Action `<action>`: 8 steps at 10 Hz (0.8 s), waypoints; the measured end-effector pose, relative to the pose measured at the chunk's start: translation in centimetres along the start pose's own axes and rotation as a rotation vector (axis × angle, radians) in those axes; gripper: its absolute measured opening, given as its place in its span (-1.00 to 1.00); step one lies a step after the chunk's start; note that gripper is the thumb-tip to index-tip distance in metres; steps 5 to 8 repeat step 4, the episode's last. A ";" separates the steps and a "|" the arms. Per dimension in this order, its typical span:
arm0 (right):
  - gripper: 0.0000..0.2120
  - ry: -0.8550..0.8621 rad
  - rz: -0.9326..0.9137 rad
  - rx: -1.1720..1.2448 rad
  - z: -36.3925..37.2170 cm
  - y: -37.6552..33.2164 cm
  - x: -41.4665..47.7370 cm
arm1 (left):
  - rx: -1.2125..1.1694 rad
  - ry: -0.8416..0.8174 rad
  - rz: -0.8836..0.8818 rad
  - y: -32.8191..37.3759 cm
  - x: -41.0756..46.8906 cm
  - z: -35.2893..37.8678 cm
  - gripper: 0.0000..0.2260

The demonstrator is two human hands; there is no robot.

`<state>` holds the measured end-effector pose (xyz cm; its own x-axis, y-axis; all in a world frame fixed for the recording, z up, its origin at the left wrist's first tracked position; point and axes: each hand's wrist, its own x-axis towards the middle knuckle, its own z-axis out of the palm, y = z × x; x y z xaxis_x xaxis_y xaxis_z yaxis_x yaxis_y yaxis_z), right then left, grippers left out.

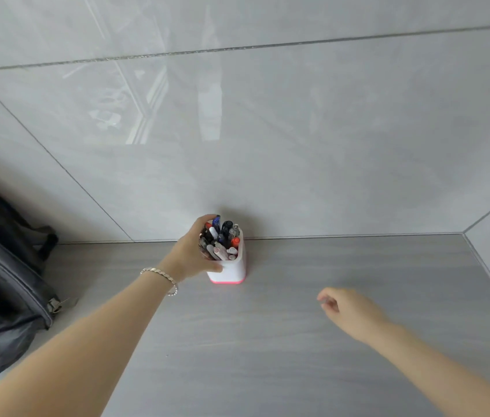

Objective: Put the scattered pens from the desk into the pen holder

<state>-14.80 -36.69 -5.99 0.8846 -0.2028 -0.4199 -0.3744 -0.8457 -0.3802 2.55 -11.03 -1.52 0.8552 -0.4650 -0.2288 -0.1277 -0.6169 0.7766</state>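
Head view: your left hand (191, 251) wraps the full pen holder (228, 267) to steady it against the wall; your right hand (349, 311) hovers loosely curled, seemingly empty.

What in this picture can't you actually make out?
- Head view: left side of the pen holder, covered by the left hand.
- Pens: too small and crowded to count.
- Black bag: cut off by the left edge.
- Right hand: motion-blurred; its fingers are unclear.
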 end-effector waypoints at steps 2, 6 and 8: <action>-0.74 -0.067 -0.036 -0.079 -0.9 -1.4 0.1 | 0.181 0.031 -0.007 0.2 -0.9 -0.1 -0.16; -0.72 -0.078 -0.063 -0.212 -3.1 -5.9 -1.4 | 0.424 0.281 0.238 3.8 -3.6 -0.4 -0.59; -0.72 -0.078 -0.063 -0.212 -3.1 -5.9 -1.4 | 0.424 0.281 0.238 3.8 -3.6 -0.4 -0.59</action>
